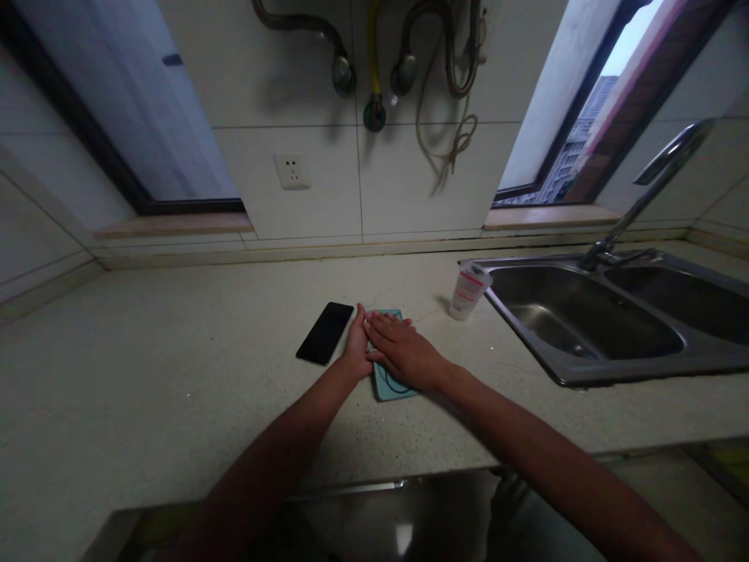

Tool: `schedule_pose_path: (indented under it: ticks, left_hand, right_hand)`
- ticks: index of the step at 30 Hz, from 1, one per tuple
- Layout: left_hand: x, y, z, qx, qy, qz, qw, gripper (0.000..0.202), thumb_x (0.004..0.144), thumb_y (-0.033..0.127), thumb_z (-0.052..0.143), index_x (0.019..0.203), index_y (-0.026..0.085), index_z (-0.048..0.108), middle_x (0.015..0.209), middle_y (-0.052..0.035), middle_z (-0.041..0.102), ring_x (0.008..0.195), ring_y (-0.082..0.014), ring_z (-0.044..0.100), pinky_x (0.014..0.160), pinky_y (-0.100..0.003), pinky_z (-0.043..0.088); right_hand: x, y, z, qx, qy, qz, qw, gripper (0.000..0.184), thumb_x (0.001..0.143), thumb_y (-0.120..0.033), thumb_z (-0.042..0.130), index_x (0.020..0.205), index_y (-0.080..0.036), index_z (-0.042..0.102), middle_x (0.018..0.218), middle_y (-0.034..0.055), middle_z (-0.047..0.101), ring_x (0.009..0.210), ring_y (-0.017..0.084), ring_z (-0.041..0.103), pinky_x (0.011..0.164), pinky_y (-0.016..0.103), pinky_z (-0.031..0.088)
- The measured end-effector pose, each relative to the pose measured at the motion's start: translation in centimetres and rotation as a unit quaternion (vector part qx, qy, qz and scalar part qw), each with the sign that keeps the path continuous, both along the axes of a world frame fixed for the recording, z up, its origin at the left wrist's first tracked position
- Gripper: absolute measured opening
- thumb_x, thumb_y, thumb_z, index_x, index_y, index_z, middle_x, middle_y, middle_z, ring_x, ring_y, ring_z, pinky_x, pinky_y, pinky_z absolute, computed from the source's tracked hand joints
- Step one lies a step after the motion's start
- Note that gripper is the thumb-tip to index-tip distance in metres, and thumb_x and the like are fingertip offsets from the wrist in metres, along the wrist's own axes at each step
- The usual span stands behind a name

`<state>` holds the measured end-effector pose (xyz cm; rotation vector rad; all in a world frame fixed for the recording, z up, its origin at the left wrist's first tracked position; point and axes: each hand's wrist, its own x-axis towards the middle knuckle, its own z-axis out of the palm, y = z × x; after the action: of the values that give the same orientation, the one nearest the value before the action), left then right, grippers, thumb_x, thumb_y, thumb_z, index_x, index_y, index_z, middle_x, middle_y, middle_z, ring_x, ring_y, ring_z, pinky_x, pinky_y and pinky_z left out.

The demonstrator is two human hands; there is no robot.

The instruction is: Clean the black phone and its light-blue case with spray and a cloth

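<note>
My left hand [355, 351] is at the left edge of a light-blue flat case [387, 389] with a dark ring outline. Its thumb sticks out straight, and its other fingers are mostly hidden under my right hand. My right hand [409, 355] lies flat across it with fingers stretched out. The two hands touch above the case and cover its middle; whether anything small lies between the palms is hidden. Just left of my left hand, a black phone [325, 333] rests flat on the counter, apart from it.
A clear plastic cup [469, 291] with red print stands beside the steel double sink [555, 375] on the right. The faucet [649, 187] rises behind the basins. A pale speckled countertop [146, 367] meets a tiled wall with a power socket [291, 171] and hoses [374, 47].
</note>
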<state>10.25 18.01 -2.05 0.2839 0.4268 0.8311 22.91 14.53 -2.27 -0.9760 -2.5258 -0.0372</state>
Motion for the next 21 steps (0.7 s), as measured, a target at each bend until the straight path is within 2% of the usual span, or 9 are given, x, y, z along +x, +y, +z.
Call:
schedule_pose_path:
  ticks: [6, 10, 12, 15, 18, 21]
  left_hand:
    - [-0.6, 0.4, 0.0, -0.015, 0.002, -0.004, 1.000, 0.074, 0.094, 0.068, 0.030, 0.114, 0.008, 0.069, 0.099, -0.0216, 0.074, 0.096, -0.0329, 0.072, 0.089, -0.047, 0.054]
    - [-0.6, 0.5, 0.5, -0.028, 0.006, 0.002, 1.000, 0.074, 0.095, 0.067, 0.027, 0.104, 0.009, 0.071, 0.090, -0.0195, 0.074, 0.090, -0.0317, 0.072, 0.083, -0.046, 0.056]
    - [-0.5, 0.3, 0.7, -0.038, 0.003, 0.004, 0.999, 0.069, 0.096, 0.065, 0.029, 0.090, 0.011, 0.071, 0.079, -0.0157, 0.072, 0.084, -0.0296, 0.072, 0.081, -0.045, 0.057]
    - [-0.1, -0.2, 1.1, -0.041, -0.007, 0.001, 0.999, 0.066, 0.096, 0.065, 0.032, 0.073, 0.014, 0.066, 0.069, -0.0121, 0.069, 0.078, -0.0275, 0.072, 0.080, -0.044, 0.057]
    - [0.3, -1.0, 1.4, -0.030, -0.001, -0.017, 0.999, 0.065, 0.096, 0.064, 0.033, 0.078, 0.013, 0.068, 0.076, -0.0137, 0.071, 0.080, -0.0277, 0.072, 0.082, -0.043, 0.056]
    - [0.8, -1.8, 1.4, -0.023, 0.008, -0.040, 0.999, 0.062, 0.097, 0.062, 0.034, 0.084, 0.012, 0.069, 0.080, -0.0143, 0.073, 0.083, -0.0277, 0.073, 0.084, -0.043, 0.056]
  right_hand:
    - [1.0, -0.6, 1.1, 0.006, -0.007, 0.075, 0.997, 0.042, 0.100, -0.026, 0.048, 0.139, -0.011, 0.056, 0.148, 0.0165, 0.052, 0.143, 0.026, 0.042, 0.118, 0.047, 0.038]
    - [1.7, -0.6, 1.5, 0.017, 0.034, 0.107, 0.994, 0.035, 0.100, -0.022, 0.046, 0.128, -0.016, 0.065, 0.139, 0.0137, 0.062, 0.136, 0.023, 0.051, 0.113, 0.046, 0.044]
    - [2.0, -0.3, 1.5, 0.030, 0.089, 0.076, 0.993, 0.033, 0.101, -0.025, 0.045, 0.123, -0.019, 0.068, 0.136, 0.0125, 0.063, 0.131, 0.023, 0.056, 0.110, 0.047, 0.047]
    - [2.5, 0.2, 1.5, 0.049, 0.189, -0.028, 0.980, 0.032, 0.101, -0.031, 0.045, 0.119, -0.022, 0.071, 0.131, 0.0126, 0.066, 0.121, 0.025, 0.061, 0.100, 0.046, 0.053]
    - [3.0, 0.8, 1.4, 0.051, 0.273, -0.118, 0.953, 0.034, 0.101, -0.036, 0.047, 0.118, -0.022, 0.073, 0.119, 0.0130, 0.070, 0.108, 0.026, 0.066, 0.090, 0.044, 0.057]
    - [2.9, 1.2, 1.4, 0.034, 0.310, -0.142, 0.939, 0.033, 0.100, -0.037, 0.048, 0.120, -0.026, 0.073, 0.116, 0.0101, 0.072, 0.106, 0.027, 0.068, 0.090, 0.045, 0.057]
